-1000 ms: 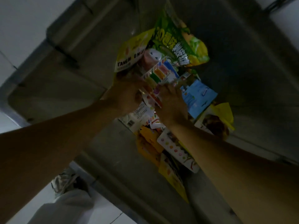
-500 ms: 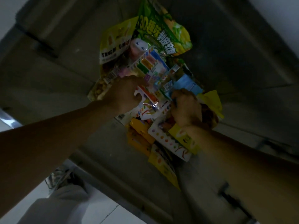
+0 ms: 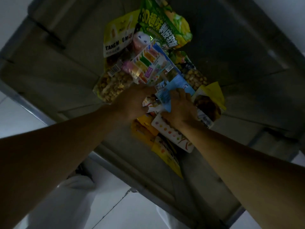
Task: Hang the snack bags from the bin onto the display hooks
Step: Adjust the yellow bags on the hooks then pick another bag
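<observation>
1. Glossy bags [image 3: 149,63] in yellow, green and rainbow stripes lie heaped in the grey bin [image 3: 66,68].
2. Left hand [image 3: 132,102] curls into the heap; its hold is hidden.
3. Right hand [image 3: 180,110] pinches a crumpled blue bag [image 3: 179,84].

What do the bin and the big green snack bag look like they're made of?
Bin: probably grey moulded plastic with a matte finish, going by its ribbed, rounded walls, though the dim light leaves this open. Green snack bag: glossy printed plastic film, crinkled and catching highlights.
</observation>
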A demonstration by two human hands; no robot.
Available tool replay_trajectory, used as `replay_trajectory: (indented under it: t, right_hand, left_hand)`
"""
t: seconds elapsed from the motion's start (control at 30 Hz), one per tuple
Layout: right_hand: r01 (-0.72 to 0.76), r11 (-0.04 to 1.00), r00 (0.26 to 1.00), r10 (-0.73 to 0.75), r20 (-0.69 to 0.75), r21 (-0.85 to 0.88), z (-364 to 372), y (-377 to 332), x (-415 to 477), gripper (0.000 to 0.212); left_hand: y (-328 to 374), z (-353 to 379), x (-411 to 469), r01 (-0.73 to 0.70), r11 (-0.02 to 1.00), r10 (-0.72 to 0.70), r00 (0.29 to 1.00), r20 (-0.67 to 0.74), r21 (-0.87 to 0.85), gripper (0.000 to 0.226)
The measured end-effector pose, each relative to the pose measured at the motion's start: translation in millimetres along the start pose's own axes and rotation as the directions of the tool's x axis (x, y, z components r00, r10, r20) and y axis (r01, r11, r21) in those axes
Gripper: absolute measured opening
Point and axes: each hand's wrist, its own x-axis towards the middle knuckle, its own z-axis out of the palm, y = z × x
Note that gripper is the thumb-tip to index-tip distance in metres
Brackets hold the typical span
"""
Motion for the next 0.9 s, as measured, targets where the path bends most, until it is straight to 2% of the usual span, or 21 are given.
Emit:
replay_trajectory:
  t: [0.13,0.2,0.27,0.33,0.47,0.53,0.67,0.8,0.9]
  right_hand:
    - [0.018,0.994,0.999,-0.023,-0.041,-0.108,11.4,0.6,1.5,0.083]
    - [0.04,0.995,0.994,-0.05,-0.102,-0.094,14.0,6.3,0.9,0.072]
    - [0.082,0.993,0.983,-0.094,-0.156,-0.083,12.3,12.3,0.5,0.052]
    - [0.127,0.991,0.977,-0.13,-0.169,-0.031,4.5,16.5,-1.4,0.034]
    - [0.188,0.972,0.969,-0.161,-0.185,0.138,-10.9,20.6,-15.9,0.018]
    - [0.186,0.967,0.967,-0.149,-0.209,0.171,-17.5,18.2,-28.2,0.015]
    - [0.18,0.97,0.97,-0.148,-0.193,0.164,-35.7,10.2,-54.5,0.018]
    - [0.222,0.941,0.96,-0.165,-0.225,0.257,-61.6,1.0,-71.4,0.017]
    - [0.235,0.923,0.959,-0.168,-0.229,0.305,-76.6,-3.8,-81.4,0.014]
  left_hand:
    - [-11.8,2.6,16.3,-0.042,0.999,0.043,0.998,-0.055,0.003,0.045]
    - [-14.7,3.2,20.7,-0.08,0.995,0.083,0.995,-0.054,0.06,0.044]
    - [-16.8,5.4,19.5,-0.096,0.991,0.102,0.993,-0.063,0.095,0.046]
    - [-11.9,4.1,15.2,-0.063,0.994,0.067,0.997,-0.045,0.093,0.047]
    - [-0.3,-2.7,-0.4,-0.006,0.999,0.008,0.999,-0.04,0.038,0.05]
    - [6.1,-8.6,-9.4,0.03,0.999,-0.029,0.999,-0.04,0.019,0.049]
    - [15.3,-19.5,-29.5,0.109,0.993,-0.107,0.993,0.052,-0.037,0.042]
    - [30.4,-27.0,-46.3,0.213,0.957,-0.212,0.977,0.029,-0.194,0.059]
    - [37.4,-35.1,-51.6,0.203,0.956,-0.187,0.978,0.092,-0.212,0.071]
